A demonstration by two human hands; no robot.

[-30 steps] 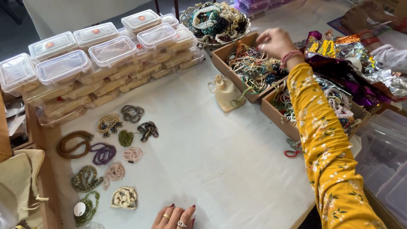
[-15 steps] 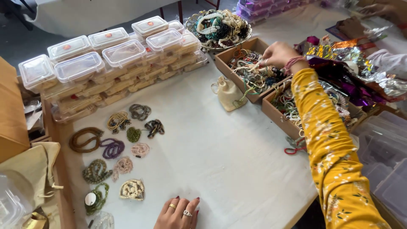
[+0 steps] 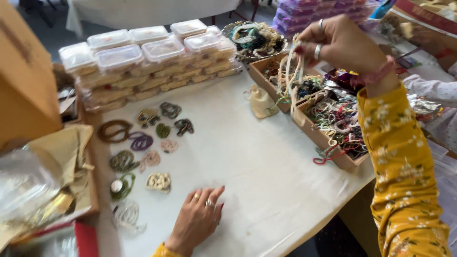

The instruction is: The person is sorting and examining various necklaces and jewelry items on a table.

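My right hand (image 3: 339,44), in a yellow flowered sleeve, is raised over a cardboard box of bead strands (image 3: 273,83) and pinches a cream beaded strand (image 3: 291,78) that hangs down into it. My left hand (image 3: 197,220) lies flat on the white table (image 3: 257,166) near the front edge, fingers together, holding nothing. Left of it, several coiled bead necklaces (image 3: 143,143) lie spread on the table. A second box (image 3: 333,123) full of coloured strands stands under my right forearm.
Stacked clear plastic boxes (image 3: 143,57) line the back. A round tray of beads (image 3: 254,38) stands behind the cardboard boxes. A small cream pouch (image 3: 261,102) sits mid-table. A brown carton (image 3: 24,81) and crumpled plastic (image 3: 28,185) fill the left. Another person's white sleeve (image 3: 438,93) is at right.
My right hand has lifted out of the box, drawing a cream bead strand up with it. My left hand has slid a little further onto the table. The view has shifted right.
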